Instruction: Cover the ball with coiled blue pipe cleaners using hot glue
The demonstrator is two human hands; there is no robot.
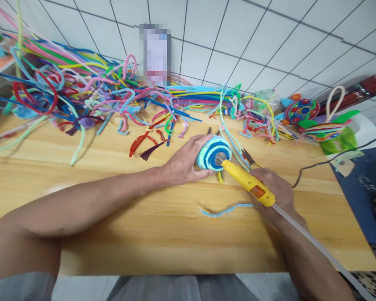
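Note:
My left hand is closed around a ball wrapped in blue and pale green pipe cleaner rings, with an uncovered clear patch on its right side. My right hand grips a yellow hot glue gun, whose nozzle points at that patch. Whether the tip touches the ball I cannot tell. A long translucent glue stick sticks out of the gun's back end. Below the ball lies a light blue pipe cleaner on the wooden table. Dark-tipped pliers lie partly hidden behind my right hand.
A tangled heap of coloured pipe cleaners runs along the tiled wall. A blurred phone-like object leans there. Finished-looking colourful ornaments stand at the back right, near a black cable. A purple tassel lies left of the ball.

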